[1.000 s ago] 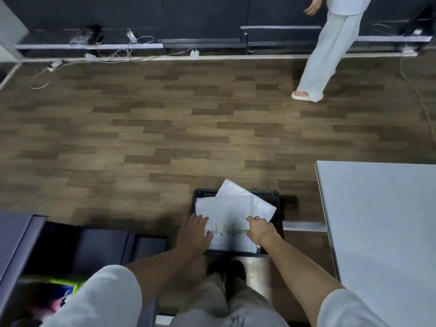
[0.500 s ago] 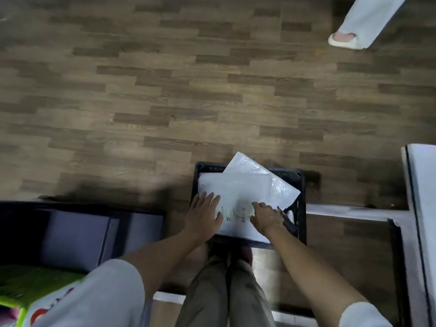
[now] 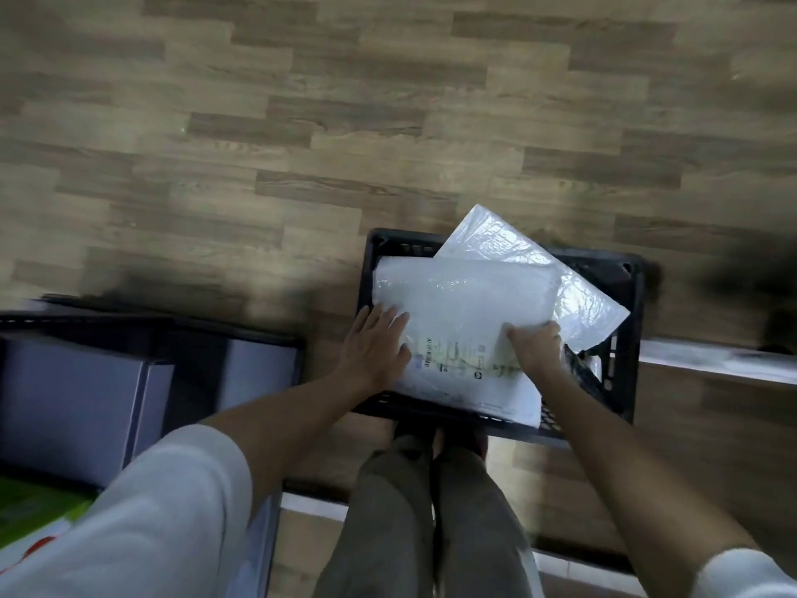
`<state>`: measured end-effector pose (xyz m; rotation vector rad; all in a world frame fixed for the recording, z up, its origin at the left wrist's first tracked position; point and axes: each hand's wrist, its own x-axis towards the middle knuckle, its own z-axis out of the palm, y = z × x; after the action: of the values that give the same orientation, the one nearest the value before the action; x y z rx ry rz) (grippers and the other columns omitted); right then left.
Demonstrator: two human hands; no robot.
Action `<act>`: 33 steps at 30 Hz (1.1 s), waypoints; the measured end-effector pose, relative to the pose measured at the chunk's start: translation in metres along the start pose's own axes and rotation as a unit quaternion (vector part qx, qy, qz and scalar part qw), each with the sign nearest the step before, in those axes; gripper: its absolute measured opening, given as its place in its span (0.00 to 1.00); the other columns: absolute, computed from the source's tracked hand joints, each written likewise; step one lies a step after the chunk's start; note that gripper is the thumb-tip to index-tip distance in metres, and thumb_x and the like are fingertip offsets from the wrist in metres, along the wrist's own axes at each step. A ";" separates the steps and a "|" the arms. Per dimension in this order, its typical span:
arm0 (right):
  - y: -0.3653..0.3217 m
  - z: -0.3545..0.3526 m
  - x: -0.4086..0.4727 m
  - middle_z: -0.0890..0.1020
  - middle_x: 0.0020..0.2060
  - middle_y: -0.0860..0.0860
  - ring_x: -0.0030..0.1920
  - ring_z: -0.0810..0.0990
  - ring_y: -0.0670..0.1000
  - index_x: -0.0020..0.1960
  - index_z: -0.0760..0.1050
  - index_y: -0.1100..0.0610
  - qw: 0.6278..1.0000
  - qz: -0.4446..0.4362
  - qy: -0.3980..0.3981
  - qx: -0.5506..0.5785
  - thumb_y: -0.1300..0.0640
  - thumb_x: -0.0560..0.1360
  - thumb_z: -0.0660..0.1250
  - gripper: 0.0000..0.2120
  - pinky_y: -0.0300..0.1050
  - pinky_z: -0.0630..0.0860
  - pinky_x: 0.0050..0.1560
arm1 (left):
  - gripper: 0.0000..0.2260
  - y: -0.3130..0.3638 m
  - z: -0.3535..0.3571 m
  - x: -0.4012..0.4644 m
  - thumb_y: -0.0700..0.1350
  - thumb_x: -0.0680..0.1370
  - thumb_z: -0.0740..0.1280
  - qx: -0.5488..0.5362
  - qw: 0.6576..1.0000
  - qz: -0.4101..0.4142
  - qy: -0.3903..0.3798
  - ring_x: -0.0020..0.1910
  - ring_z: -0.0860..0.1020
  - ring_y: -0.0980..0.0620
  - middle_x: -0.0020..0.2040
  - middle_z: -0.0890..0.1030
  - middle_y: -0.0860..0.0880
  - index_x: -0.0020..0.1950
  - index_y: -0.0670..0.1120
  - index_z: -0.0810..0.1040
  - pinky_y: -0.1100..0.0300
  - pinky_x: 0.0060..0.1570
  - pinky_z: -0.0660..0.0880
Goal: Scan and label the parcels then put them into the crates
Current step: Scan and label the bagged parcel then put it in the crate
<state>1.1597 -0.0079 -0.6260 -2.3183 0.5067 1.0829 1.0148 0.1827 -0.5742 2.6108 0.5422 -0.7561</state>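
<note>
We see left hand (image 3: 374, 346) flat, fingers straight, pressing parcel (image 3: 457, 321). Right hand (image 3: 534, 347) curled, gripping parcel edge. Parcel lies under both hands in black crate (image 3: 627, 373), over second parcel (image 3: 578, 295).

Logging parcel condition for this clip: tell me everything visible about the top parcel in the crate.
The top parcel is a flat white plastic mailer, slightly wrinkled, with a printed label on its near half. It lies on a second mailer in the black crate, near edge over the rim. The left hand presses flat on it; the right hand grips its right edge.
</note>
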 end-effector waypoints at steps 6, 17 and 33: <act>0.008 -0.008 0.016 0.63 0.69 0.62 0.66 0.68 0.65 0.75 0.56 0.59 1.000 0.004 -0.013 0.019 0.43 0.67 0.75 0.45 0.61 0.69 0.65 | 0.24 -0.009 0.006 -0.004 0.50 0.80 0.57 -0.004 1.000 -0.007 0.016 0.76 0.54 0.48 0.75 0.61 0.48 0.75 0.45 0.61 0.54 0.74 0.44; -0.009 -0.059 -0.074 0.79 0.58 0.56 0.58 0.76 0.61 0.63 0.70 0.59 0.995 -0.063 -0.012 0.070 0.51 0.71 0.74 0.26 0.51 0.73 0.56 | 0.25 0.009 -0.065 -0.069 0.50 0.80 0.56 -0.031 0.998 -0.046 0.029 0.76 0.54 0.47 0.76 0.59 0.47 0.76 0.46 0.58 0.55 0.75 0.45; -0.057 -0.208 -0.275 0.83 0.53 0.51 0.52 0.81 0.55 0.60 0.77 0.54 0.934 -0.100 -0.018 0.343 0.55 0.68 0.77 0.22 0.56 0.78 0.58 | 0.22 0.092 -0.228 -0.200 0.50 0.80 0.57 -0.094 0.990 -0.021 0.105 0.70 0.64 0.52 0.70 0.68 0.51 0.73 0.48 0.63 0.57 0.70 0.61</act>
<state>1.1448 -0.0570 -0.2804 -1.6851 0.5174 0.6964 0.9974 0.1535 -0.2595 2.5227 0.6951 -0.4210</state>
